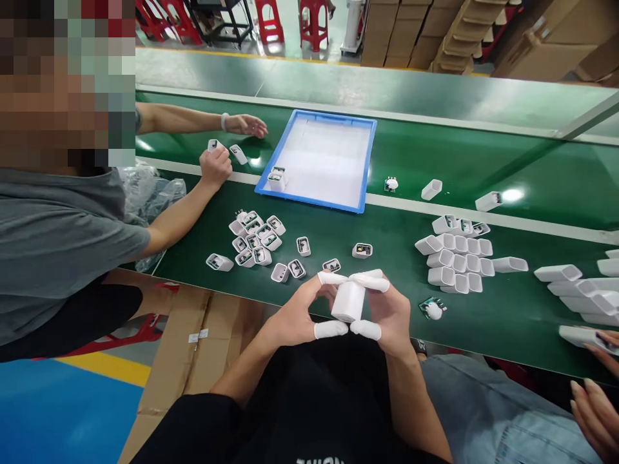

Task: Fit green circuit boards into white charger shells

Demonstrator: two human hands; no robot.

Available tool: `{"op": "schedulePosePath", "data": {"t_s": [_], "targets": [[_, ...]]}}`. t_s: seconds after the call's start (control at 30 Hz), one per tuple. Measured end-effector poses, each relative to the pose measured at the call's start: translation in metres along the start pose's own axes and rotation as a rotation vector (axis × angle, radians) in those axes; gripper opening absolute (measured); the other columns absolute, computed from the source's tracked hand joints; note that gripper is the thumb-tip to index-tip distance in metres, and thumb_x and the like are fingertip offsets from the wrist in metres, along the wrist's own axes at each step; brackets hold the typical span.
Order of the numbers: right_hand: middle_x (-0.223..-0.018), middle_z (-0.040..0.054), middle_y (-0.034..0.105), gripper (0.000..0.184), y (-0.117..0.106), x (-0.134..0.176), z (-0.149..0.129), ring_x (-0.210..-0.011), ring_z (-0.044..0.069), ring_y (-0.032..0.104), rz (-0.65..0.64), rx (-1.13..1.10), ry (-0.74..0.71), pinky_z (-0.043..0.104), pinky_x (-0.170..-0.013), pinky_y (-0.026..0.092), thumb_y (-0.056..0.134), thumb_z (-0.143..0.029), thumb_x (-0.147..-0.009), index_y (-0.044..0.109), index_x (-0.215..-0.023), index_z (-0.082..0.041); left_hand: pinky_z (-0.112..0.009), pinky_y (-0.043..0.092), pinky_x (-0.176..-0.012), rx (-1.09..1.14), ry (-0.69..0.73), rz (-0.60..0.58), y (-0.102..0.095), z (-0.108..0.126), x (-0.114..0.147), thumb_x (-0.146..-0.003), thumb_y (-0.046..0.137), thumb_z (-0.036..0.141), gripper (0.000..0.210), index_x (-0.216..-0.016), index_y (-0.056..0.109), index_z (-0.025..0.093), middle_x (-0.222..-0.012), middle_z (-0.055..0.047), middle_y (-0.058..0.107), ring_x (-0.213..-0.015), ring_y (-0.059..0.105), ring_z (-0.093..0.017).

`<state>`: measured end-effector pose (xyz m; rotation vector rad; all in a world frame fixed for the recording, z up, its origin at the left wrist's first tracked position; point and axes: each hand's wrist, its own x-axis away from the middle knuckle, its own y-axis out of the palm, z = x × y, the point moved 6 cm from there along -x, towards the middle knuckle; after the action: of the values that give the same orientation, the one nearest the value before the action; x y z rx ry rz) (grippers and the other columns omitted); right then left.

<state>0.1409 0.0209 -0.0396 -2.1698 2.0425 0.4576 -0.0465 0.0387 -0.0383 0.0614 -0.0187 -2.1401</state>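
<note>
White casing: upheld between both hands at the green bench's near edge.
Left hand: partly curled, thumb and fingertips gripping the casing.
Right hand: likewise, gripping its other side.
Casing clusters: left and right.
Blue-rimmed tray: beyond.

The casing is white, the table green.

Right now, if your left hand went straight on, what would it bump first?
Probably the white casing: the left hand seems to touch it already, though depth is unclear. The right hand is just beyond.
</note>
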Motion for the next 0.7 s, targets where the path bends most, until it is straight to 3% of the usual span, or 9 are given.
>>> {"op": "schedulePosePath", "data": {"t_s": [0.13,0.2,0.4,0.53,0.7], "targets": [[-0.121,0.0103,0.079,0.058,0.007,-0.005,0.006,-0.114,0.030,0.077,0.052,-0.095,0.015,0.052,-0.103,0.068,0.101,-0.050,-0.085,0.083,-0.136,-0.030,-0.039,0.067,-0.108,0.116,0.036,0.195,-0.002,-0.017,-0.001,-0.071,0.109,0.033,0.067,-0.130,0.077,0.025,-0.122,-0.009,0.078,-0.111,0.080,-0.027],[-0.122,0.0109,0.081,0.058,0.008,-0.005,0.008,-0.115,0.031,0.078,0.062,-0.099,0.023,0.053,-0.105,0.069,0.102,-0.047,-0.084,0.083,-0.136,-0.030,-0.037,0.069,-0.105,0.173,0.033,0.259,-0.002,-0.024,0.000,-0.064,0.112,0.031,0.067,-0.121,0.078,0.023,-0.118,-0.008,0.080,-0.108,0.081,-0.026],[-0.116,0.0110,0.083,0.060,0.005,-0.001,0.015,-0.107,0.031,0.082,0.070,-0.200,0.036,0.053,-0.099,0.072,0.106,-0.049,-0.077,0.082,-0.127,-0.028,-0.030,0.071,-0.084,0.308,0.061,0.293,0.004,-0.031,-0.004,-0.045,0.117,0.027,0.068,-0.101,0.079,0.018,-0.094,-0.004,0.079,-0.084,0.082,-0.023],[-0.111,0.0104,0.084,0.057,0.004,-0.001,0.025,-0.104,0.030,0.083,0.133,-0.234,0.095,0.052,-0.101,0.072,0.104,-0.057,-0.077,0.083,-0.121,-0.026,-0.029,0.071,-0.082,0.382,0.033,0.324,0.010,-0.035,-0.009,-0.040,0.117,0.025,0.068,-0.094,0.077,0.018,-0.088,-0.002,0.078,-0.081,0.082,-0.022],[-0.107,0.0088,0.085,0.055,0.005,-0.010,0.034,-0.099,0.028,0.082,0.224,-0.232,0.268,0.045,-0.098,0.071,0.105,-0.059,-0.075,0.084,-0.113,-0.025,-0.032,0.072,-0.084,0.532,-0.089,0.428,0.020,-0.043,-0.012,-0.047,0.116,0.026,0.065,-0.096,0.075,0.019,-0.092,-0.003,0.081,-0.083,0.082,-0.021]]}}
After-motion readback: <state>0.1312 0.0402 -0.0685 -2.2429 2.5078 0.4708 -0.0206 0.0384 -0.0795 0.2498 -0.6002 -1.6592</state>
